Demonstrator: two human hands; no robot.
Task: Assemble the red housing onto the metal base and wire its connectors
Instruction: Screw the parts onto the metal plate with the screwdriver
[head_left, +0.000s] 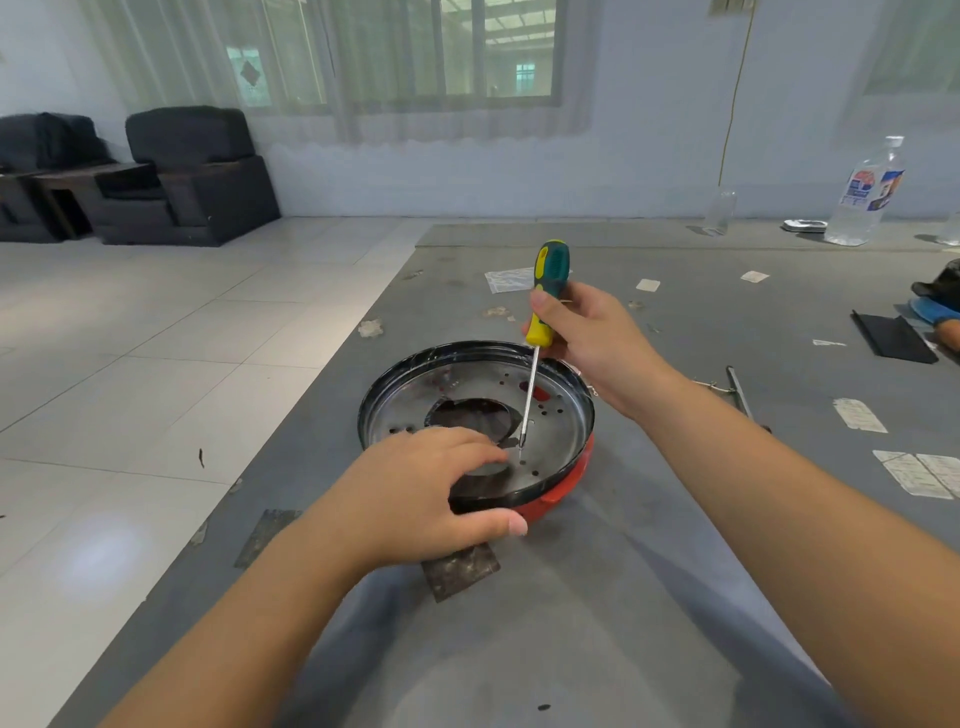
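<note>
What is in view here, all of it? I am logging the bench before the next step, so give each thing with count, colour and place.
metal base: one, silver with black rim, centre of the mat
red housing: one, red, under the base at its near right edge
screwdriver: one, green and yellow handle, upright, tip down on the base
grey mat: one, grey, under the work
dark tile: one, dark, on the mat below the left hand
bottle: one, clear with label, far right
paper scraps: several, white, scattered on the right
armchairs: two, dark, far left by the wall
left hand: one, grips the near rim of the base
right hand: one, grips the screwdriver handle
</note>
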